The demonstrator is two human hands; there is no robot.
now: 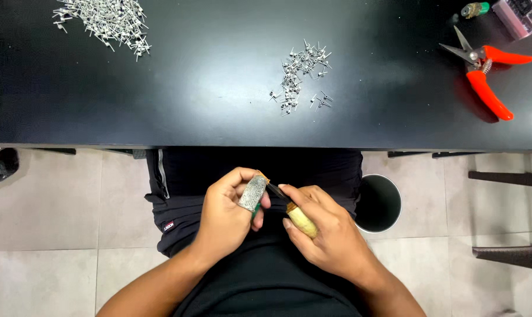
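Both hands work close together over the person's lap, below the near edge of the black surface (219,117). Left hand (225,217) has its grip closed: the fingers curl inward and the thumb, covered by a grey, rough-looking sleeve (252,194), presses against something small and green that barely shows beneath it; what that green piece is cannot be told. Right hand (330,235) has its grip clamped on a small tool with a pale wooden handle (302,220), whose dark, thin blade (276,191) points up and to the left, its tip touching or just beside the covered thumb. Up on the surface, well apart from the hands, a small scatter of little metal pins (301,73) lies near the middle, and a larger, denser heap of the same pins (104,20) sits at the far left corner. Orange-handled snips (486,67) with a spring between the handles lie open at the far right, near a small green-and-brass piece (474,9) and a pinkish clear box (518,16) at the upper right edge. Beside the right forearm, on the tiled floor (43,235), stands a round dark bin (378,202) with a pale rim.
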